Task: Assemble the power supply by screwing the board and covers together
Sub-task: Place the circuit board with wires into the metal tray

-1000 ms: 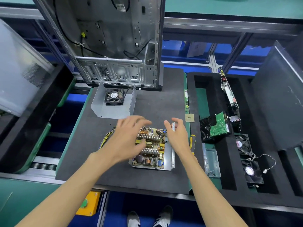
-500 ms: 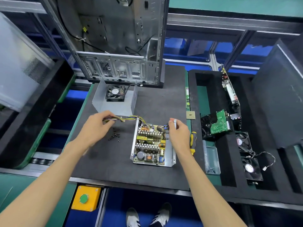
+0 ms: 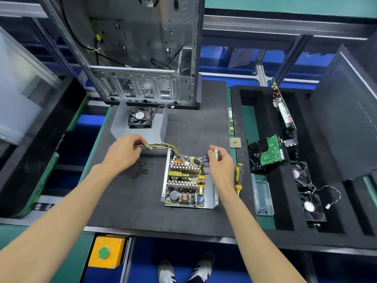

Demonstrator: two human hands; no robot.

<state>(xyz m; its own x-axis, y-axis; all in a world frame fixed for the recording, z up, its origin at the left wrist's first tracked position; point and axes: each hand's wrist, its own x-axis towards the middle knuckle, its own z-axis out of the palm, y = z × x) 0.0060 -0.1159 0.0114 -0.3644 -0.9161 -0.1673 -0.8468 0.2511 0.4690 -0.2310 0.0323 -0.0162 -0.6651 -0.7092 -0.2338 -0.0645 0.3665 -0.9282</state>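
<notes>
- Sitting in its open metal tray on the dark surface (image 3: 126,197), the power supply board (image 3: 184,179) runs lengthwise toward the person.
- Left hand (image 3: 124,153), beyond the board's far-left corner, pinches the wire bundle (image 3: 161,146).
- Right hand (image 3: 221,166) pinches the tray's far-right wall.
- Loose black screws (image 3: 140,170) lie left of the board, nearer the left hand's grip; the screwdriver (image 3: 238,177) lies just right.

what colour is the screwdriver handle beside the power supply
Yellow and black screwdriver, seen in the head view.

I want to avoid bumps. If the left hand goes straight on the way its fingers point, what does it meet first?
Probably the grey metal cover holding the fan, just beyond the left hand, which grips the wire bundle; depth is unclear.
</notes>
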